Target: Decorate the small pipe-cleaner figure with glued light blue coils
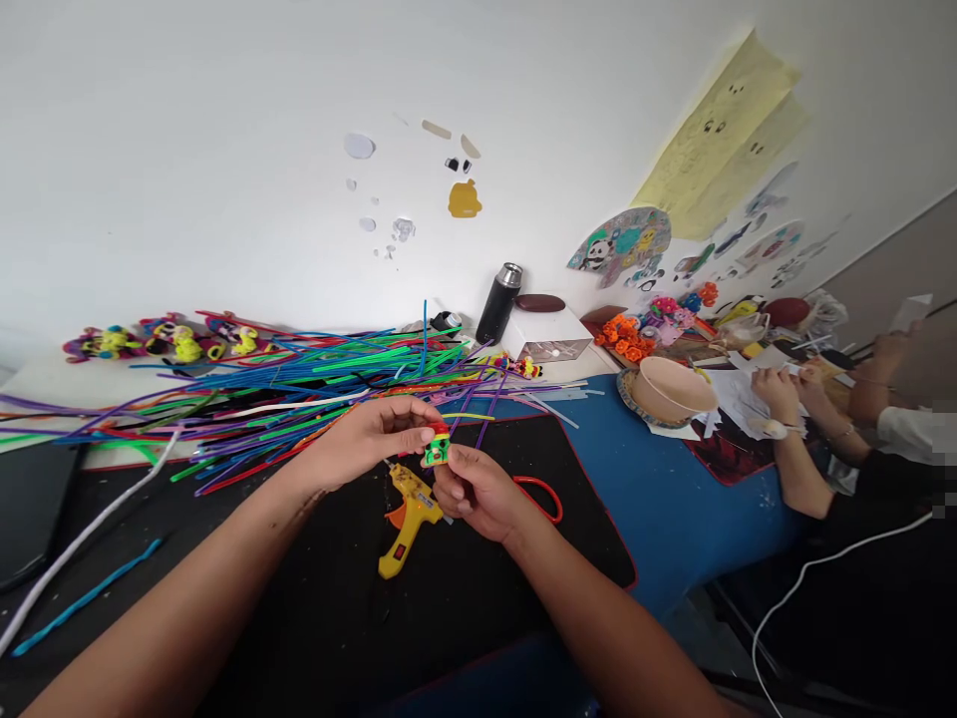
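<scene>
Sitting btwn L+R fingers (410, 440): grn figurine (436, 452)

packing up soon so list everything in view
mat: one, black, front
figurine: one, multicoloured, centre
glue gun: one, yellow, centre
handle: one, red, on mat
twist: one, blue, left
pipe cleaners: many, mixed, behind mat
dolls: several, mixed, back left
flask: one, black, back
box: one, white, beside flask
bowl: one, pink, right
flowers: several, mixed, back right
cords: two, white, both sides
cutouts: many, mixed, wall
sheets: two, yellow, wall
others' hands: several, bare, far right
left hand: one, bare, on figurine
right hand: one, bare, on figurine
</scene>
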Action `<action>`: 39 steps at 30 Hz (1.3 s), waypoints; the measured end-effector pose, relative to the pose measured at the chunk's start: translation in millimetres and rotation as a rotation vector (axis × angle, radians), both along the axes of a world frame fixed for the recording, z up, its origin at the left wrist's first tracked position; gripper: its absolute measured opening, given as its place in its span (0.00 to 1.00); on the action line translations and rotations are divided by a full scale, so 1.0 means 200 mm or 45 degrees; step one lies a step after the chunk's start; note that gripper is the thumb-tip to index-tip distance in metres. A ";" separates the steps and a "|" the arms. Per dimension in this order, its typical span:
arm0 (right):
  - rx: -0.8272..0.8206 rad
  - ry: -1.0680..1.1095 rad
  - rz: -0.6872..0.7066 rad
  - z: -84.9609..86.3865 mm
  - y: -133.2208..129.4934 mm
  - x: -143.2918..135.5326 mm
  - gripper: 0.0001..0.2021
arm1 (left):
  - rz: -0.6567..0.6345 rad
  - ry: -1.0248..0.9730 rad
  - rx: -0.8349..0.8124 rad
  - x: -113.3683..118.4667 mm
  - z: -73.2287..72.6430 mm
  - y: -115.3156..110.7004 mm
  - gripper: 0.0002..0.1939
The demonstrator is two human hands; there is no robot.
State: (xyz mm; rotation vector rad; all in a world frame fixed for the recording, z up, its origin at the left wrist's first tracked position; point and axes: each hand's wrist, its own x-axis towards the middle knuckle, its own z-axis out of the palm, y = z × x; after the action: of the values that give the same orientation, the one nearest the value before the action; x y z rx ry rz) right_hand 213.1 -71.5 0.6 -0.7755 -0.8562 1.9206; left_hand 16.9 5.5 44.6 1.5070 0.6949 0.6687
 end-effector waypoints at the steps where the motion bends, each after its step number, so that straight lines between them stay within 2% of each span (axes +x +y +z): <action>1: -0.009 -0.004 -0.006 0.00 0.00 0.00 0.26 | 0.013 0.004 0.002 0.00 0.00 0.00 0.22; 14: -0.038 0.038 -0.024 -0.06 -0.01 0.00 0.25 | -0.015 0.067 -0.001 0.01 -0.02 0.01 0.24; 20: -0.043 0.021 -0.029 -0.13 0.00 0.02 0.28 | -0.168 0.107 0.153 0.00 -0.06 0.00 0.30; 23: -0.068 0.053 -0.075 -0.18 -0.01 0.03 0.29 | -0.176 0.175 0.264 0.03 -0.09 -0.02 0.30; 28: -0.081 0.107 -0.100 -0.22 -0.01 0.04 0.28 | -0.127 0.273 0.377 0.07 -0.11 -0.04 0.27; 35: -0.091 0.166 -0.103 -0.21 -0.02 0.03 0.24 | -0.079 0.263 0.393 0.10 -0.14 -0.06 0.18; 39: -0.101 0.172 -0.094 -0.21 -0.02 0.04 0.26 | -0.078 0.225 0.398 0.10 -0.15 -0.05 0.17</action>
State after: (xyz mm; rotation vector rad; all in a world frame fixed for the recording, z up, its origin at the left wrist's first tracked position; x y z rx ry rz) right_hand 220.3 -74.6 -41.7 -0.7058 -0.6640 1.9268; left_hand 36.7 -4.2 15.0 1.8854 0.6964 0.6225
